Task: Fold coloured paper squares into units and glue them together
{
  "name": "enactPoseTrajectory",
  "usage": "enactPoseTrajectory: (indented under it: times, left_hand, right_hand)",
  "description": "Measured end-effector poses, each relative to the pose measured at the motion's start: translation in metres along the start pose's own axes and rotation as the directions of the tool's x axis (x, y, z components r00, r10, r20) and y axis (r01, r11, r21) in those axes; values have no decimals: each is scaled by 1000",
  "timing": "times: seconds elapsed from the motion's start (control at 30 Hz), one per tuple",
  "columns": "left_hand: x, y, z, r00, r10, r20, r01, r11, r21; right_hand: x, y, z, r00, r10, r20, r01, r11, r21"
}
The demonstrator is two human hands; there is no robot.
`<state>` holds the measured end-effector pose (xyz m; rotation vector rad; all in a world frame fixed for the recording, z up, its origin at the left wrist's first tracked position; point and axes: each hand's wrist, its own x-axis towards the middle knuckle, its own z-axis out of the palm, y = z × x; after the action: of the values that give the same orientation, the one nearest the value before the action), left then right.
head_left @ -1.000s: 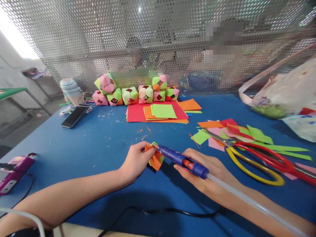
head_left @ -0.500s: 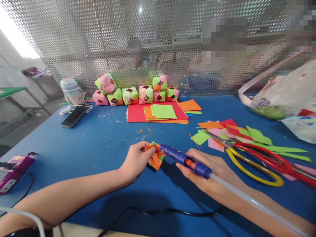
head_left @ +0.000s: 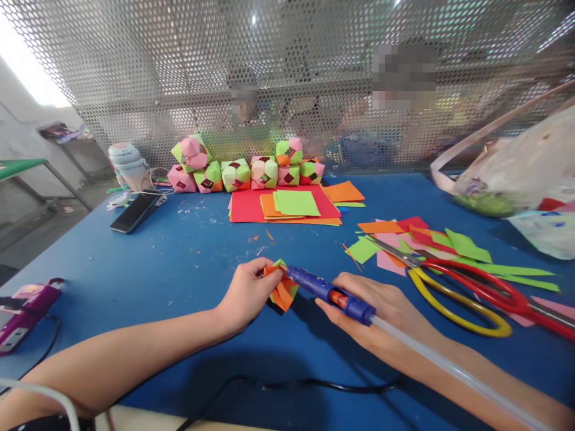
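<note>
A metal mesh [head_left: 179, 60] stands behind the blue counter [head_left: 157, 281] I work at. My left hand [head_left: 247, 293] pinches the folded paper [head_left: 283, 294], orange and green, between thumb and fingers. My right hand [head_left: 377, 305] is wrapped around the glue gun [head_left: 314, 284], its nozzle at the paper's upper edge beside my left thumb; I cannot tell whether they touch. A clear glue stick [head_left: 431, 353] runs from the gun's back over my right forearm. Scissors [head_left: 415, 261] and scraps [head_left: 362, 250] lie beyond and right of that hand. Straight beyond my left hand are the sheets [head_left: 245, 206], then paper balls [head_left: 236, 175]; the phone [head_left: 135, 212] lies farther left.
</note>
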<state>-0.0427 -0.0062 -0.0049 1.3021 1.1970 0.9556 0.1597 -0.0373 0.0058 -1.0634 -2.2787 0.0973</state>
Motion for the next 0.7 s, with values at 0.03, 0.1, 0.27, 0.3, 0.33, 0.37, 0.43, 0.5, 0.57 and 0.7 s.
enactPoseTrajectory:
  times: [0.03, 0.1, 0.27, 0.3, 0.33, 0.37, 0.43, 0.5, 0.57, 0.7]
  left_hand:
    - [0, 0, 0, 1000, 2, -3, -2, 1000, -1]
    - [0, 0, 0, 1000, 6, -4, -6, 1000, -3]
    - [1, -1, 0, 1000, -2, -4, 2, 1000, -10]
    - [1, -1, 0, 1000, 4, -12, -4, 1000, 0]
    - [1, -2, 0, 1000, 13, -23, -12, 1000, 16]
    - [1, -2, 0, 999, 20, -32, -19, 999, 31]
    - [1, -3, 0, 999, 21, -34, -20, 999, 38]
    - [1, -3, 0, 1000, 16, -18, -15, 1000, 16]
    - [0, -2, 0, 1000, 17, -8, -17, 1000, -5]
    - [0, -1, 0, 999, 27, -20, -26, 1000, 12]
  right_hand:
    - [0, 0, 0, 1000, 2, -4, -2, 1000, -5]
    - [1, 0, -1, 1000, 11, -15, -11, 1000, -8]
    - [1, 0, -2, 1000, 8, -7, -8, 1000, 3]
    - [1, 0, -3, 1000, 12, -11, -12, 1000, 2]
    - [1, 0, -3, 1000, 18, -16, -18, 1000, 1]
    - [2, 0, -3, 999, 23, -22, -23, 1000, 3]
    - [2, -1, -4, 999, 33, -24, -33, 999, 17]
    - [3, -2, -3, 999, 40, -6, -40, 999, 33]
    - [3, -3, -3, 999, 42, 18, -43, 999, 32]
    - [2, -3, -5, 998, 66, 19, -66, 998, 7]
